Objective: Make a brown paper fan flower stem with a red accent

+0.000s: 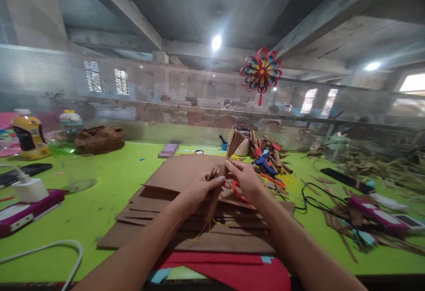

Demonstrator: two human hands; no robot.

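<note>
My left hand (202, 190) is closed round a bundle of folded brown paper (212, 204), which slants down over stacked brown sheets. Its upper end fans out into thin strips (235, 142). My right hand (244, 178) pinches the bundle where the strips begin. Orange scissor handles (239, 192) hang by my right hand's fingers; the blades are hidden. A yellow thread (203, 236) trails from the bundle's lower end onto the brown sheets (179, 171).
Red sheets (232, 269) lie at the front edge. Behind my right hand are a blue glue gun (264, 164) and paper scraps (275, 149). Purple power strips (376, 213) and cables lie at the sides. A clear cup (79, 173) and yellow bottle (29, 136) stand left.
</note>
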